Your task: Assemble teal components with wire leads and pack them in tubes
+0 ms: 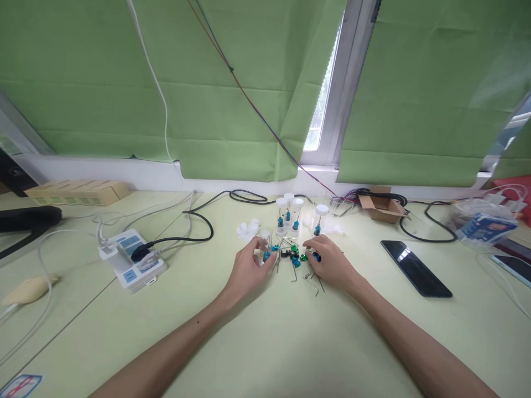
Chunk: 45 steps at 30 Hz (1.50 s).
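My left hand (245, 270) is closed round a clear plastic vial (266, 243), which has a blue-hubbed piece inside and no white cap visible. My right hand (332, 264) has its fingers drawn together at the right side of the small pile; what is in them is mostly hidden, with a bit of dark blue showing beside the fingertips. Between both hands lie loose bent metal needles with blue hubs (296, 262), green and black ones among them. Behind them stand several clear vials (296, 216) with white caps and blue pieces inside, one vial (318, 221) apart to the right.
White caps (248, 229) lie behind my left hand. A power strip (136, 265) with plugs and cables is at left, a black phone (415, 268) at right. Farther back are a small open cardboard box (384, 211), black cables and tan boxes (78, 192).
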{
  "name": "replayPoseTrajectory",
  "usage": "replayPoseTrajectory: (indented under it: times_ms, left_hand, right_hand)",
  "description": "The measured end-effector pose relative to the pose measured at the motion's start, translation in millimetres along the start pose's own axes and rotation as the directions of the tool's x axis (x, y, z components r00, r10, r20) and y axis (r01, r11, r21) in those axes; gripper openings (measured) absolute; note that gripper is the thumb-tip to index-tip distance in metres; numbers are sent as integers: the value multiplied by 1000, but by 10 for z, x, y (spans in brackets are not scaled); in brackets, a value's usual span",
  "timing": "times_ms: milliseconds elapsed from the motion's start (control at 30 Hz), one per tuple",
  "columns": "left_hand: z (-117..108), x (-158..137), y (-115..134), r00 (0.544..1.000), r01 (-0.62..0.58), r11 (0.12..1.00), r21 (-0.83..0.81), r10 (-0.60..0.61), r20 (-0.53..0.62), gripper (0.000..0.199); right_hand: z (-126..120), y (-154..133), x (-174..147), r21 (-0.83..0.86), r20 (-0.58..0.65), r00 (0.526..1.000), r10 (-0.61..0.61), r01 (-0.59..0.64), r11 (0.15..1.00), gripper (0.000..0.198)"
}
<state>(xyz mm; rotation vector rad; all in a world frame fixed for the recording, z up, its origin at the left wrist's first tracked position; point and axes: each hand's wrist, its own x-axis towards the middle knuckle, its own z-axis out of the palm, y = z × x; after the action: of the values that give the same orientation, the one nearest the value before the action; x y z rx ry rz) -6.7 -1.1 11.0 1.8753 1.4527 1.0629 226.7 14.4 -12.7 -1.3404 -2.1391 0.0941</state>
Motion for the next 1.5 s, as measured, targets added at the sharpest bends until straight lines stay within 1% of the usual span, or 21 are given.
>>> replayPoseTrajectory:
  times_ms: [167, 267, 367, 433, 500, 567, 667, 800, 867, 1033, 1300, 1500]
  left_hand:
    - [10, 7, 3, 1000, 17, 1000, 14, -17, 6, 22]
    - [8, 3, 13, 1000, 20, 1000, 18, -20, 4, 22]
    - [5, 0, 19, 1000, 27, 999, 22, -27, 7, 21]
    - [5, 2, 16, 1000, 23, 999, 22, -23, 9, 21]
    - [8, 5, 8, 1000, 20, 999, 26, -20, 11, 22]
    - [12, 8, -4, 1000, 22, 999, 29, -22, 15, 22]
    - [20, 10, -24, 1000, 16, 1000, 25, -17, 17, 22]
    - [27, 13, -40, 1000, -7, 1000, 19, 7, 11, 22]
    - [25, 13, -39, 1000, -11, 1000, 24, 10, 8, 21]
    - [13, 7, -17, 1000, -2, 999, 32, 2, 10, 20]
    - [11, 0, -8, 1000, -11, 999, 36, 11, 4, 20]
    - [8, 6, -9, 1000, -9, 999, 38, 9, 6, 20]
  right_hand:
    - [-14, -16, -10, -30, 30, 999, 11, -10, 1000, 22]
    - [-21, -36, -6, -7, 5, 1000, 3, -3, 1000, 20]
    - [-27, -87, -3, 55, -41, 998, -44, 47, 997, 12]
    - [-32, -139, -9, 109, -38, 995, -96, 100, 989, 8]
    - [-40, -199, -25, 159, 14, 987, -161, 156, 975, 7]
    - [-50, -255, -45, 202, 102, 967, -233, 209, 957, 8]
    - [-70, -311, -68, 230, 190, 939, -286, 240, 943, 6]
    - [-97, -327, -75, 233, 259, 920, -294, 236, 943, 5]
    - [-102, -322, -73, 234, 270, 915, -300, 240, 942, 7]
    - [-84, -325, -70, 236, 263, 914, -311, 251, 939, 15]
    - [-47, -359, -59, 203, 252, 913, -320, 273, 940, 16]
    - [-24, -379, -61, 214, 241, 919, -312, 263, 941, 18]
